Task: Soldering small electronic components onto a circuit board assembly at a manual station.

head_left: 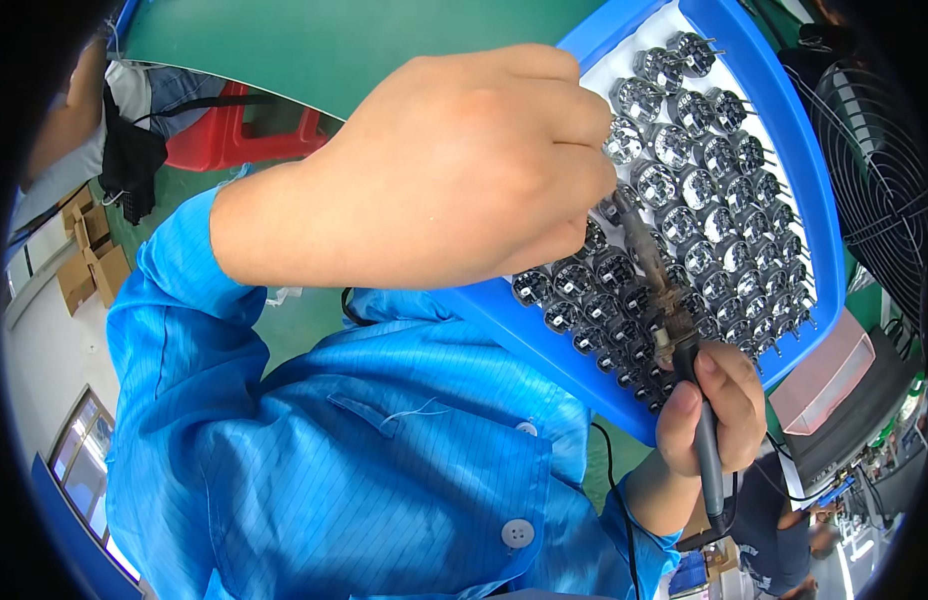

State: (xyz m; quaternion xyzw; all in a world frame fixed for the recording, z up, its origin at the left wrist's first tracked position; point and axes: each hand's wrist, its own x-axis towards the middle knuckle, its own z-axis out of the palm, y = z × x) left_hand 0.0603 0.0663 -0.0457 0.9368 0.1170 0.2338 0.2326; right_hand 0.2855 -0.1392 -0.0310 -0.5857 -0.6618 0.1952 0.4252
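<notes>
A soldering iron (702,430) with a dark handle and a worn, crusted metal barrel is gripped in my right hand (729,405), at the lower right. Its barrel points up and left, toward the fingertips of my left hand (464,165). That hand is closed over the left side of a blue tray (824,215), and its back hides whatever its fingers pinch. Many small round parts (699,187) with shiny circuit faces and wire pins stand in rows on the tray's white liner. The iron's tip is close to these parts; whether it touches one cannot be seen.
A green table surface (334,45) lies beyond my left hand. At the right are a black fan guard (874,160) and a pink box (822,385). The iron's black cord hangs near my right wrist. A red stool (219,135) and other people are nearby.
</notes>
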